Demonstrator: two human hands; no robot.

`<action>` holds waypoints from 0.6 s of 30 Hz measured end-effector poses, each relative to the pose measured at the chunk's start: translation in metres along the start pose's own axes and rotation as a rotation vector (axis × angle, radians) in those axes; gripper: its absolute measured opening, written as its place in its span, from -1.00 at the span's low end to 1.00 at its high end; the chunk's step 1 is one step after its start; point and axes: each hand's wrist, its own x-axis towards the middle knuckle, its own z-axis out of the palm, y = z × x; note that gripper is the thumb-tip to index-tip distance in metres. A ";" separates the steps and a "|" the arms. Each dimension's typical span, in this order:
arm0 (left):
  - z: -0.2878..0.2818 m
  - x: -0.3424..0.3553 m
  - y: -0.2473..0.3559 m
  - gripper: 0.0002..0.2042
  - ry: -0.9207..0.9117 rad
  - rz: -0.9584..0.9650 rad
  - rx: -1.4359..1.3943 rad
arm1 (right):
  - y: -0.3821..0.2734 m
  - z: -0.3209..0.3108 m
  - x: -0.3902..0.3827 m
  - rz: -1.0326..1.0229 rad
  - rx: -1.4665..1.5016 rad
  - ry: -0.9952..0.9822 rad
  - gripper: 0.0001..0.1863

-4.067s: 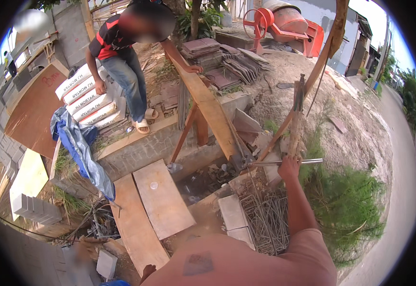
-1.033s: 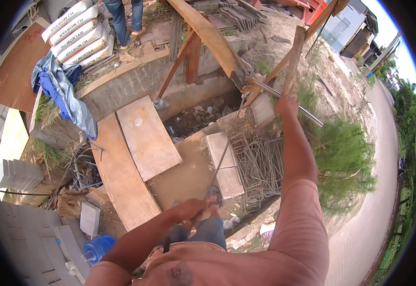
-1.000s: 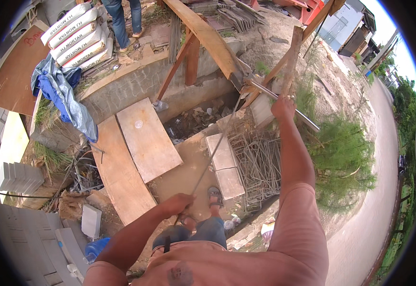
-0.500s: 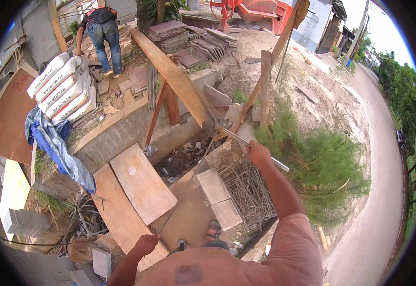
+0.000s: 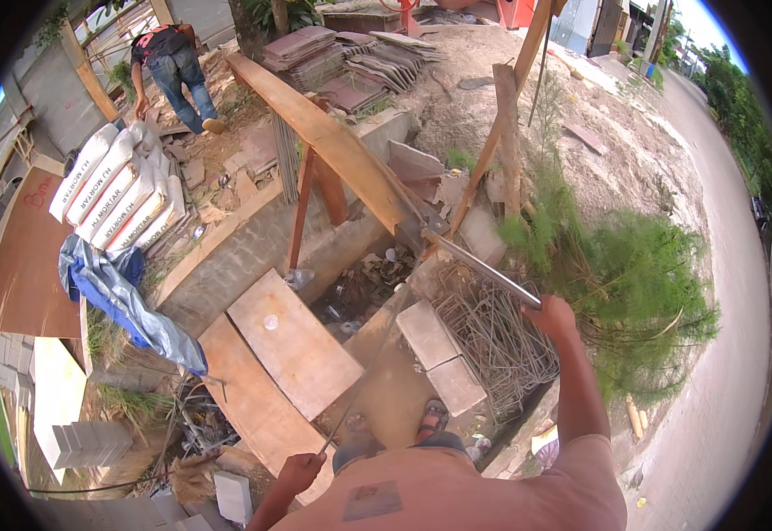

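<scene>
My right hand point(image 5: 552, 317) is closed around the lower end of a silver metal pipe point(image 5: 496, 273). The pipe's far end meets the near end of a raised wooden plank point(image 5: 328, 134), which leans on posts. In my left hand point(image 5: 301, 473), low in the view, the fingers pinch a thin steel rod point(image 5: 345, 411). That rod runs up and away toward the same plank end, where the exact contact is too small to make out. Beside the pipe, below it, lies a heap of bent steel bars point(image 5: 503, 341).
Two pale slabs point(image 5: 440, 357) lie near my feet, with a plywood board point(image 5: 293, 345) left of them. A debris-filled pit point(image 5: 359, 292) lies ahead. Stacked bags point(image 5: 120, 190) and a blue tarp point(image 5: 129, 305) sit left. A feathery green bush point(image 5: 634, 301) stands right. A person point(image 5: 173, 71) bends over behind.
My right hand has shifted along the pipe from its middle to its lower end. My left hand keeps hold of the rod. The whole view has shifted slightly.
</scene>
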 end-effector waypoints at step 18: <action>-0.328 0.203 -0.003 -0.53 0.441 0.575 0.864 | -0.190 0.048 -0.161 0.364 0.250 0.262 -0.55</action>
